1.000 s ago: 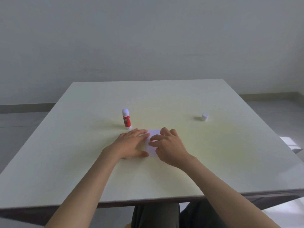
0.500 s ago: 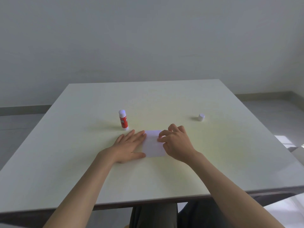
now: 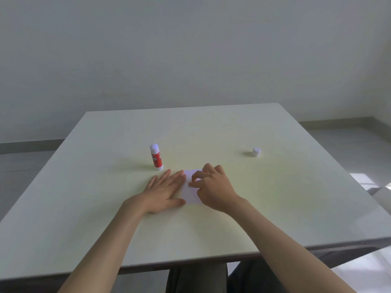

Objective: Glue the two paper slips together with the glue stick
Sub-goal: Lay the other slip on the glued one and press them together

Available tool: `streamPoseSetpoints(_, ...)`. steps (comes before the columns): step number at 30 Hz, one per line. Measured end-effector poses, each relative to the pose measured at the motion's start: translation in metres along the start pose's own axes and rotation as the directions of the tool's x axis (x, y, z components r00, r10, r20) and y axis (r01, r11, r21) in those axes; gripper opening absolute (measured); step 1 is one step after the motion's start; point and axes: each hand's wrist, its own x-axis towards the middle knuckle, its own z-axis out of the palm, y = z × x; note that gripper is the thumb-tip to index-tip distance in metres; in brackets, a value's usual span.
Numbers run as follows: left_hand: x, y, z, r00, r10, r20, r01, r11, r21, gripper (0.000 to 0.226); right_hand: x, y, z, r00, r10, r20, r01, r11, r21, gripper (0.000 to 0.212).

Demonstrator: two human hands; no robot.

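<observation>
The white paper slips (image 3: 191,192) lie flat on the table (image 3: 275,197), stacked as one sheet between my hands. My left hand (image 3: 163,190) rests flat, palm down, and its fingertips and thumb touch the paper's left edge. My right hand (image 3: 213,187) covers the paper's right part, with bent fingers whose tips press down on the sheet. The red glue stick (image 3: 156,157) stands upright just behind my left hand. Its top is white and it wears no cap. I cannot tell the two slips apart.
A small white cap (image 3: 256,152) stands on the table at the back right, well away from my hands. The table's front edge is near my body, with my knees below it. A grey wall rises behind the table.
My right hand slid right across the paper and has now come back left over it. My left hand stayed flat at the paper's left edge. The glue stick and cap have not moved.
</observation>
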Motion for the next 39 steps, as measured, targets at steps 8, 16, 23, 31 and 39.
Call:
streamPoseSetpoints(8,0.000,-0.002,0.002,1.000,0.004,-0.015,-0.004,1.000,0.001,0.072,-0.014,0.023,-0.011,0.996,0.085,-0.035,-0.085,0.996,-0.024,0.043)
streamPoseSetpoints(16,0.000,-0.001,0.001,1.000,0.004,-0.015,-0.004,1.000,-0.016,0.075,-0.006,-0.009,0.002,0.997,-0.054,-0.050,0.052,0.998,-0.047,0.036)
streamPoseSetpoints(23,0.003,-0.003,0.003,1.000,0.001,-0.010,0.000,1.000,0.007,0.074,-0.018,0.008,-0.005,0.992,0.009,-0.125,-0.014,0.999,-0.038,0.035)
streamPoseSetpoints(31,0.002,-0.002,0.002,1.000,-0.006,-0.015,0.005,1.000,-0.016,0.076,-0.017,0.013,-0.003,0.995,0.059,-0.075,-0.064,0.996,-0.064,0.041)
streamPoseSetpoints(39,0.000,0.000,-0.001,1.000,-0.012,-0.022,0.010,0.996,-0.091,0.082,-0.020,0.016,-0.006,0.979,0.178,-0.098,-0.163,0.976,0.144,0.040)
